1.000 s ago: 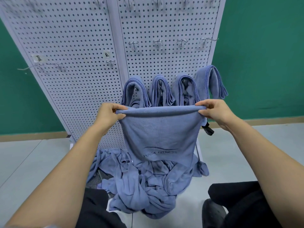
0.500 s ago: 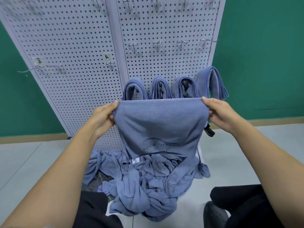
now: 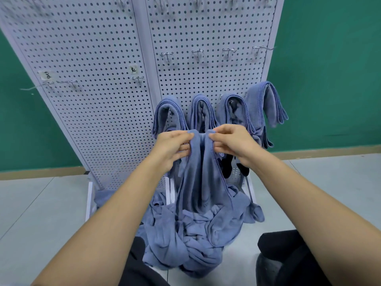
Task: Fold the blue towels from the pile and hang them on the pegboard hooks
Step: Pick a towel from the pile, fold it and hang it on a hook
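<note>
A blue towel [image 3: 201, 178] hangs folded in half lengthwise between my hands in front of the white pegboard [image 3: 99, 83]. My left hand [image 3: 172, 147] pinches one top corner and my right hand [image 3: 232, 144] pinches the other, the two corners almost touching. Below it, a pile of crumpled blue towels [image 3: 191, 236] lies on the floor at the board's foot. Several folded blue towels [image 3: 233, 112] hang side by side on the lower row of hooks, just behind my hands.
Bare metal hooks [image 3: 198, 53] stick out in a row above the hung towels, with more hooks [image 3: 138, 79] on the left panel. A green wall [image 3: 329, 69] stands behind. My dark-clothed knees [image 3: 288, 261] frame the pile on the grey floor.
My hands have come together from a wide spread, bringing the towel's two top corners close and folding it in half so it hangs narrow. The printed logo is no longer visible.
</note>
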